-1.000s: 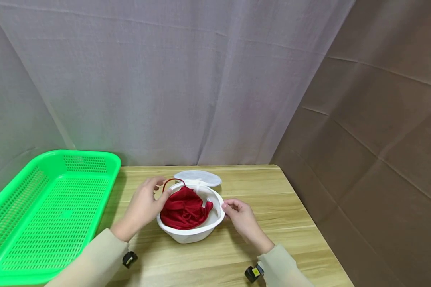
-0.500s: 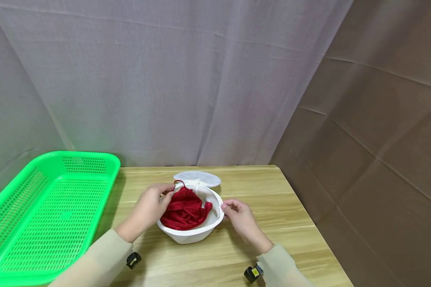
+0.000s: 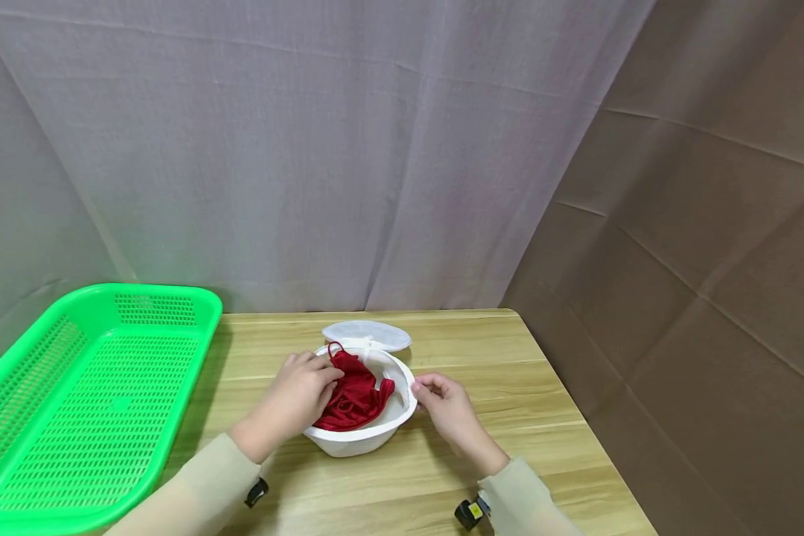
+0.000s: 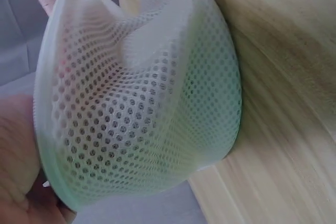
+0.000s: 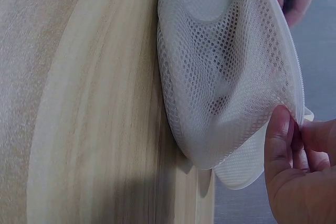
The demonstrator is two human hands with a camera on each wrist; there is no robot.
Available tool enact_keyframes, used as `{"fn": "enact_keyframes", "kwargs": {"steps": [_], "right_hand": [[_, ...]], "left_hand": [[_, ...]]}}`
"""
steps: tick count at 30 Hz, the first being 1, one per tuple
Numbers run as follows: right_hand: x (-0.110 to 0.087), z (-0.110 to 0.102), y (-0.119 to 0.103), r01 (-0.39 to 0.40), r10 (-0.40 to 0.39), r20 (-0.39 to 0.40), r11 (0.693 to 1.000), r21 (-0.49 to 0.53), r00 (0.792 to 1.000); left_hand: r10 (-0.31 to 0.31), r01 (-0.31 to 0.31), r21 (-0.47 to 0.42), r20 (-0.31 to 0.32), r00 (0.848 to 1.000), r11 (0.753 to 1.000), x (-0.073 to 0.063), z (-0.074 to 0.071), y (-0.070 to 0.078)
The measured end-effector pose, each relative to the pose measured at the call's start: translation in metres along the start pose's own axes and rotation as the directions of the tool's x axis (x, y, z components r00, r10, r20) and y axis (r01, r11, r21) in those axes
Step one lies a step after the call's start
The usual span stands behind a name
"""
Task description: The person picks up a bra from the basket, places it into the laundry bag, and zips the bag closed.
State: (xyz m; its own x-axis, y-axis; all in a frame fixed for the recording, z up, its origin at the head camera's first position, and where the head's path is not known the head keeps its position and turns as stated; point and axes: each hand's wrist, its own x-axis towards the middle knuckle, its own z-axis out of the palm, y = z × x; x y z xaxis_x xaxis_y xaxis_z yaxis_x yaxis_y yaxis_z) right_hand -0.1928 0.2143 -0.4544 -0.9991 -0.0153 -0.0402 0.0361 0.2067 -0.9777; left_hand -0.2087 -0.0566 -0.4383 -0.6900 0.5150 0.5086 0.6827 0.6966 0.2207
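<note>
A white mesh laundry bag point(image 3: 348, 447) with a zipped rim stands on the table, its round lid point(image 3: 368, 335) folded back behind it. Inside lies a bunched dark red garment point(image 3: 358, 394) with thin straps; one strap point(image 3: 336, 347) loops up near the back rim. My left hand point(image 3: 295, 402) reaches over the bag's left rim, fingers resting on the garment; their tips are partly hidden. My right hand point(image 3: 447, 406) pinches the right rim between thumb and fingers, as the right wrist view shows closely. The left wrist view shows the bag's mesh side point(image 4: 121, 114).
A large green plastic basket point(image 3: 204, 357) with slotted walls stands at the left. The wood-grain table point(image 3: 509, 417) ends at a grey cloth point(image 3: 295, 164) behind and a brown cloth point(image 3: 710, 260) on the right.
My left hand has moved right over the rim and onto the red garment. The strap that stuck out at the left now lies farther in. My right hand keeps its place on the rim.
</note>
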Motion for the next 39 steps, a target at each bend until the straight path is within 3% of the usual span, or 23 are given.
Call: {"fn": "enact_keyframes", "kwargs": {"steps": [6,11,16,20,24,31,34,39], "right_hand": [[0.0,-0.001,-0.001,0.006,-0.006,0.021,1.0,-0.003,1.0],[-0.001,0.0,-0.003,0.007,-0.006,0.011,1.0,-0.007,1.0],[-0.002,0.001,-0.002,0.006,-0.006,-0.006,1.0,-0.008,1.0],[-0.002,0.001,-0.002,0.006,-0.006,-0.006,1.0,-0.01,1.0],[-0.002,0.001,-0.002,0.006,-0.006,-0.002,1.0,-0.018,1.0],[-0.003,0.001,-0.003,-0.001,0.001,-0.008,1.0,-0.021,1.0],[-0.003,0.001,-0.003,-0.005,0.005,-0.011,1.0,-0.015,1.0],[-0.003,0.001,-0.003,-0.006,0.006,-0.007,1.0,-0.008,1.0]], "left_hand": [[-0.006,0.004,0.055,0.04,0.999,0.998,-0.004,0.006,0.001],[-0.055,0.055,-0.015,-0.045,0.997,0.998,-0.004,0.004,0.001],[-0.167,0.146,-0.155,-0.129,0.977,0.977,-0.003,-0.005,-0.003],[-0.27,0.233,-0.258,-0.12,0.955,0.938,-0.002,-0.011,-0.009],[-0.374,0.339,-0.329,-0.047,0.926,0.881,-0.001,-0.014,-0.014],[-0.51,0.507,-0.489,0.139,0.849,0.71,0.0,-0.013,-0.018],[-0.531,0.536,-0.494,0.165,0.831,0.685,0.0,-0.01,-0.022],[-0.532,0.565,-0.449,0.211,0.82,0.692,-0.003,-0.009,-0.028]]}}
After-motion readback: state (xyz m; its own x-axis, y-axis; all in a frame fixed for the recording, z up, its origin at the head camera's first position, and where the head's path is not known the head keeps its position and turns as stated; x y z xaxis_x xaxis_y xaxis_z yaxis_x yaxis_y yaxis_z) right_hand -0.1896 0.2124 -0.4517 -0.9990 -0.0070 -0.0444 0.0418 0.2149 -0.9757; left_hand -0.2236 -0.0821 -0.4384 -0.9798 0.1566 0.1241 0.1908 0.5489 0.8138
